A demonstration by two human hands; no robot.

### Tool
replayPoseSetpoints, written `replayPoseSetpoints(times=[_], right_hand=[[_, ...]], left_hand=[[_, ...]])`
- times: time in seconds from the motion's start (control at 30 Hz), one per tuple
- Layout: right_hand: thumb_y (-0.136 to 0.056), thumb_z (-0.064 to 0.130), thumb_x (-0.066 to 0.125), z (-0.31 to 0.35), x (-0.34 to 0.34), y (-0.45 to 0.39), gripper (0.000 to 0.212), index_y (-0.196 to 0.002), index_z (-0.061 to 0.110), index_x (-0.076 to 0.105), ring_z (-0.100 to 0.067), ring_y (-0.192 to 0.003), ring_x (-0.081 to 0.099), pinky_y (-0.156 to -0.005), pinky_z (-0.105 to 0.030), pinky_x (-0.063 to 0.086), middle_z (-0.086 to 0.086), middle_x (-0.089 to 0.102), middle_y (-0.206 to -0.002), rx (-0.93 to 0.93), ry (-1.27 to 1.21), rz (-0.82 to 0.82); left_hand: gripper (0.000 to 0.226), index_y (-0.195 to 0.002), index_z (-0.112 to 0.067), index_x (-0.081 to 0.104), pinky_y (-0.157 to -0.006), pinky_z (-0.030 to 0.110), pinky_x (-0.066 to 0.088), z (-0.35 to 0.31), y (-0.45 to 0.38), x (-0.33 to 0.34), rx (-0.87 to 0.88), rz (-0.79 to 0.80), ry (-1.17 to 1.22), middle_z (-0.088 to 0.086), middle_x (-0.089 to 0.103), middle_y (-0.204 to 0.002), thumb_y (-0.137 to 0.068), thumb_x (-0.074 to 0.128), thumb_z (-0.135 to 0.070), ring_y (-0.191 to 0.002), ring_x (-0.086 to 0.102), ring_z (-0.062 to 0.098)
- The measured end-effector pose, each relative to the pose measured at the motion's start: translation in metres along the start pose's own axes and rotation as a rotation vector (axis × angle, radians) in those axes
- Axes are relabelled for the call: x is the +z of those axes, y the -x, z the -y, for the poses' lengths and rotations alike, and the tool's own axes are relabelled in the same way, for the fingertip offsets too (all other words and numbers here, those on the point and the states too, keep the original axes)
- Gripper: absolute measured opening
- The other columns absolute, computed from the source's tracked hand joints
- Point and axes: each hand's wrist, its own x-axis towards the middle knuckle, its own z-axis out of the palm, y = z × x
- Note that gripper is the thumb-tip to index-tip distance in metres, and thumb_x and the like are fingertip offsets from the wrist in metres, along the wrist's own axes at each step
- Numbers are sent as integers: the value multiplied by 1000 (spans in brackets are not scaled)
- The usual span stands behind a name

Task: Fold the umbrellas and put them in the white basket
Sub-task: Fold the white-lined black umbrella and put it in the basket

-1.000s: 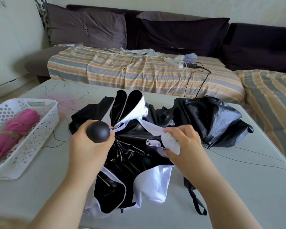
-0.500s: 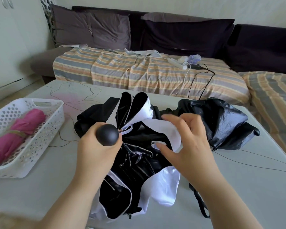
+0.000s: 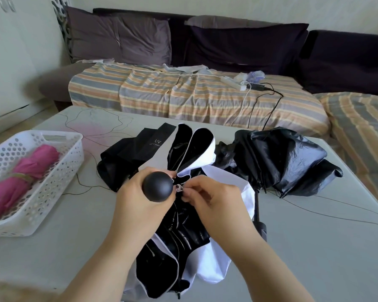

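Right hand (image 3: 207, 199) | moved left, now pinching umbrella (image 3: 183, 236) strap beside handle (image 3: 158, 186)

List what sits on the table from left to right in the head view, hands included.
white basket holding the folded pink umbrella → left hand gripping the round black handle → right hand pinching the white-and-black umbrella fabric → crumpled black umbrella.

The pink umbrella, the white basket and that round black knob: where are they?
pink umbrella (image 3: 20, 184), head view, on its folded canopy.
white basket (image 3: 59, 175), head view, on its perforated right wall.
round black knob (image 3: 158, 186), head view, on its rounded end.
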Motion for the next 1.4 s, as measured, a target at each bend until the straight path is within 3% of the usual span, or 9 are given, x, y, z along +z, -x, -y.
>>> replayPoseSetpoints(times=[0.1,0.17,0.3,0.47,0.6,0.77,0.9,1.07,1.4], right_hand=[[-91,6,63,0,4,-2,15,-99,14,72,-1,-85,69,-83,-20,53,7,74,-88,27,-66,13],[-90,6,64,2,4,-3,18,-103,14,72,1,-88,67,-83,-13,51,10,73,-91,25,-82,26],[-90,6,63,3,5,-1,19,-105,15,71,2,-90,66,-83,-11,50,12,71,-92,27,-97,34],[-90,6,63,6,5,0,18,-104,15,70,5,-90,64,-82,-9,48,19,67,-89,2,-98,46],[-90,6,63,4,5,0,18,-105,14,70,7,-92,63,-80,-5,45,18,67,-89,-12,-90,43],[-93,7,60,1,4,-1,17,-104,15,70,2,-92,65,-84,-14,49,11,72,-94,-12,-90,53],[-92,6,60,0,5,-2,18,-100,17,71,1,-90,66,-84,-17,50,14,71,-88,-17,-98,36],[-93,7,60,1,5,-3,18,-103,17,71,4,-89,63,-81,-11,47,18,68,-88,-44,-57,61],[-93,4,57,-2,-4,-2,25,-110,19,68,4,-99,59,-87,-8,43,17,66,-99,-55,-15,103]], left_hand=[[48,-101,-31,63,-76,5,43,-3,2,-3,13,-2,82,-17,71,-87,-72,74,6,-86,65,-1],[76,-122,-51,47,-80,5,42,-1,3,-5,52,3,86,-17,71,-88,-73,75,1,-91,65,-1],[91,-137,-58,26,-82,1,37,7,1,-11,390,7,-210,-18,64,-92,-74,72,-11,-91,57,-8],[48,-116,-27,54,-56,22,46,15,-5,-15,611,-67,-447,-2,52,-104,-75,66,-6,-80,52,12],[23,-91,-12,60,-60,22,43,17,-6,-16,597,-37,-461,-5,53,-100,-74,69,0,-79,52,12],[30,-85,-17,65,-48,21,44,17,-7,-21,489,68,-550,-14,56,-94,-64,84,-7,-74,53,9],[35,-96,-23,71,-53,7,35,18,-7,-21,407,81,-522,-16,59,-91,-64,86,-18,-73,53,7],[35,-104,-31,70,-58,10,39,17,-8,-18,449,98,-498,-16,58,-86,-71,79,-29,-70,53,5],[16,-82,-20,68,-44,21,42,16,-10,-8,532,58,-490,-12,57,-83,-72,69,-8,-60,53,8]])
